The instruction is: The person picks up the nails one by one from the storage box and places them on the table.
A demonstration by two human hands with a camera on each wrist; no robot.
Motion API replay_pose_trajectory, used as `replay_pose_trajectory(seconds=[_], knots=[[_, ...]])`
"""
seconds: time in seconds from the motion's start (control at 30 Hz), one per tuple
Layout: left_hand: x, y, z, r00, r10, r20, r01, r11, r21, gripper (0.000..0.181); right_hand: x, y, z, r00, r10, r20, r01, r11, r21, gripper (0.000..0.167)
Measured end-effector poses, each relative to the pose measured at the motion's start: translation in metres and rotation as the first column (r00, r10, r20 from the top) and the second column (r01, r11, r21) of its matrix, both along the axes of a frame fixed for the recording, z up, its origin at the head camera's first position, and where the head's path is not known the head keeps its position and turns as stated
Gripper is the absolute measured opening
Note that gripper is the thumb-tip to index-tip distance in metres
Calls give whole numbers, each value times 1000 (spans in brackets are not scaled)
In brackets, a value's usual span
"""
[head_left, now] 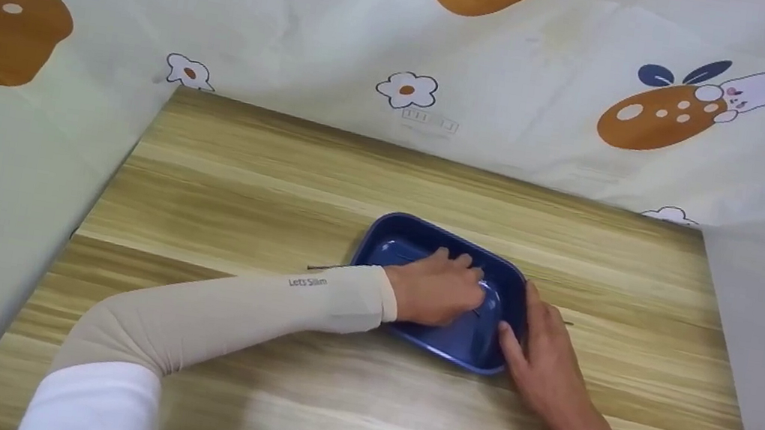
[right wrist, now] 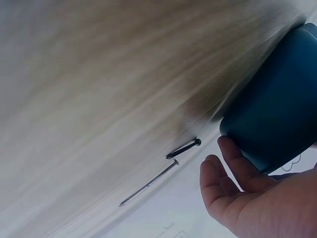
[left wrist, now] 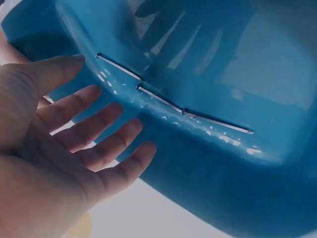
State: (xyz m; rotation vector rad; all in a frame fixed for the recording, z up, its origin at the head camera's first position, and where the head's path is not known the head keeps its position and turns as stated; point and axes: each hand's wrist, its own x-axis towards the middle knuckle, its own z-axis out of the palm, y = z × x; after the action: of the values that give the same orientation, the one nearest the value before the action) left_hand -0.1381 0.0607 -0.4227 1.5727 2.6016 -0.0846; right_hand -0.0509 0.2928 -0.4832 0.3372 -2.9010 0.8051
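A dark blue rectangular tray [head_left: 442, 349] sits on the wooden table, turned at a slant. Inside it is my left hand [head_left: 438, 291], palm down with fingers spread and loosely bent. In the left wrist view this hand [left wrist: 64, 134] holds nothing. Several thin metal nails lie end to end along the tray's inner edge, among them one nail [left wrist: 161, 99] just beyond the fingertips. My right hand [head_left: 550, 361] grips the tray's right end, thumb over the rim and fingers against the outer wall. In the right wrist view, one fingertip touches the wall.
On the table past the right hand lie a short dark nail [right wrist: 183, 148] and a longer nail [right wrist: 148, 183]. Another thin metal piece [head_left: 323, 268] pokes out left of the tray. A patterned curtain [head_left: 319, 31] stands along the table's back edge and sides.
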Motion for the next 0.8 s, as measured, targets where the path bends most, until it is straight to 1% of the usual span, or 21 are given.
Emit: replay_pose_trajectory(seconds=[0.17,0.27,0.37,0.6,0.8], knots=[[-3,0,8,1000,-12,-9,12,1000,-13,21,-1,1,0,1000,4,-1,-4,1000,1,74],[-4,2,9,1000,-14,2,14,999,-32,22,-1,1,0,1000,2,10,-2,1000,-2,75],[-5,6,6,1000,-20,7,20,999,-49,23,-1,1,0,1000,-1,18,1,1000,-1,75],[-8,17,-6,1000,-28,3,28,997,-70,24,0,1,-1,1000,-2,15,2,1000,-3,75],[-7,23,-11,999,-42,-11,41,997,-70,24,0,1,0,1000,7,-7,-7,1000,-1,74]])
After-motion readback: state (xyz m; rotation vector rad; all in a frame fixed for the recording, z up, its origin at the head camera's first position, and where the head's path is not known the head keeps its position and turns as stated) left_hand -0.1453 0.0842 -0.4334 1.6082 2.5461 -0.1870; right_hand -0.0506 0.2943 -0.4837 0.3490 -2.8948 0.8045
